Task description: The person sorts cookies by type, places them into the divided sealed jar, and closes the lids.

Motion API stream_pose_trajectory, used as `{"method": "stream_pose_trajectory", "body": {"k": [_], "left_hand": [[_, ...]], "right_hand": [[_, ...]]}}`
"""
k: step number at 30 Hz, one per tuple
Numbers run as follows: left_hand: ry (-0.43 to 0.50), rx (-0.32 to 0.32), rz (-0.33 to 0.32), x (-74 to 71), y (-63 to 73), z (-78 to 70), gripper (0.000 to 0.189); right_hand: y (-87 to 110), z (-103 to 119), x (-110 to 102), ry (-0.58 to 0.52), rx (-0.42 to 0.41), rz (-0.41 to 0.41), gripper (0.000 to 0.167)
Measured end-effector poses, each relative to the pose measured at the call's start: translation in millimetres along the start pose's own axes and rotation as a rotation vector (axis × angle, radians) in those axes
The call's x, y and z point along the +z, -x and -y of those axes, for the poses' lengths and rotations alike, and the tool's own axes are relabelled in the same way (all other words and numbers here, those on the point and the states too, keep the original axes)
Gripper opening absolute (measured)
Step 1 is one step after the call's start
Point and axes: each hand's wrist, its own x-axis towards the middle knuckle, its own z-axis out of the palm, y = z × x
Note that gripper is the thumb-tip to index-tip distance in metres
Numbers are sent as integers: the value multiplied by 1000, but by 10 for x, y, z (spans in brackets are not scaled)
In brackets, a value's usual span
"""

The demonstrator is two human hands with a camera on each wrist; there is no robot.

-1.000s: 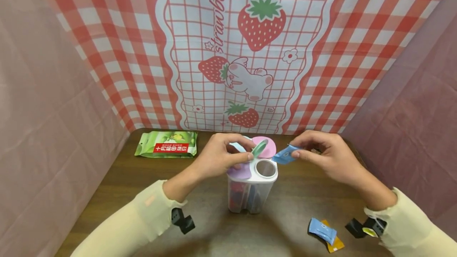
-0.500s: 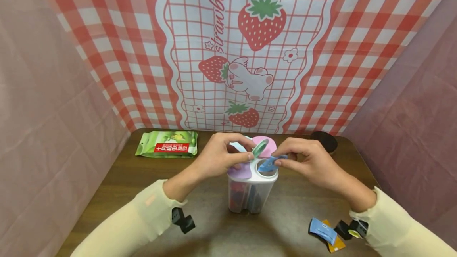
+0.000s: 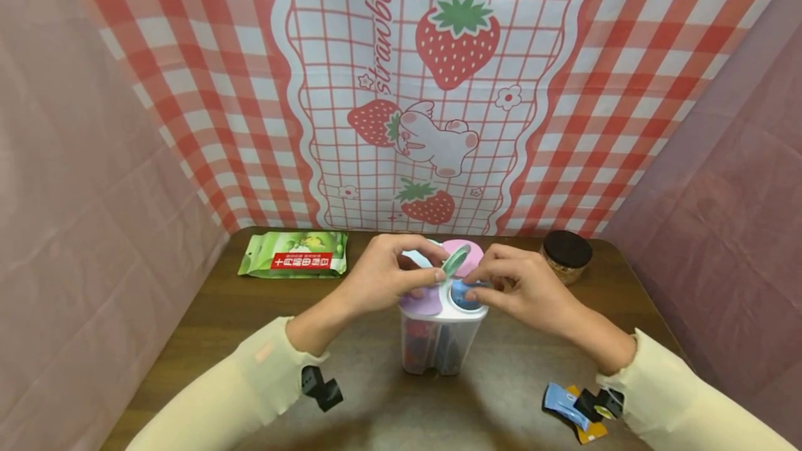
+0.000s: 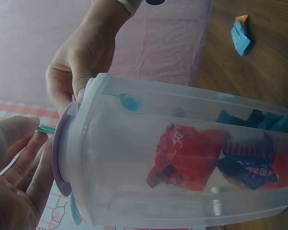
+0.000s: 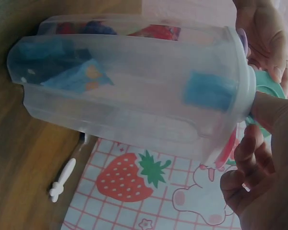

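A clear plastic storage container (image 3: 432, 350) with a white top and coloured flip lids stands upright on the table. With thumb and fingers, my left hand (image 3: 379, 277) pinches the raised green lid (image 3: 457, 261). My right hand (image 3: 526, 291) is at the uncovered round opening, its fingertips on a small blue packet (image 3: 462, 294). Seen through the wall in the right wrist view, most of that packet (image 5: 209, 90) hangs inside, below the rim. More blue packets (image 5: 81, 76) lie at the bottom of this compartment. A neighbouring compartment holds red packets (image 4: 187, 155) and a dark blue one (image 4: 249, 165).
A green bag (image 3: 301, 254) lies at the back left. At the back right stands a jar (image 3: 567, 256) with a black lid. A blue packet (image 3: 564, 402) overlaps an orange one (image 3: 595, 431) at the front right. A white-handled utensil (image 5: 63, 179) lies behind the container.
My right hand has moved left and carried the blue packet from beside the container down into the opening. The left hand stays on the green lid. The jar has come into view.
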Motion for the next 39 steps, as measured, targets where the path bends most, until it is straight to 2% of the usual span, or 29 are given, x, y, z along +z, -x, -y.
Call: {"method": "stream_pose_trajectory", "body": {"k": [4, 10, 13, 19, 26, 32, 39], "left_hand": [[-4, -3, -3, 2, 1, -3, 20], [0, -5, -7, 0, 3, -4, 20], [-3, -3, -9, -2, 6, 1, 20], [6, 4, -13, 9, -5, 15, 20], [25, -1, -22, 10, -3, 9, 21], [29, -3, -18, 13, -10, 22, 21], [30, -4, -24, 1, 0, 32, 21]], "right_hand": [[30, -22, 4, 12, -5, 32, 15], [57, -10, -4, 11, 20, 74, 17], [84, 6, -3, -20, 63, 47, 12], [245, -51, -65, -27, 120, -17, 25], [650, -269, -167, 2, 189, -1, 35], [1134, -391, -204, -69, 289, 68, 32], [1646, -539, -130, -142, 405, 169, 28]]}}
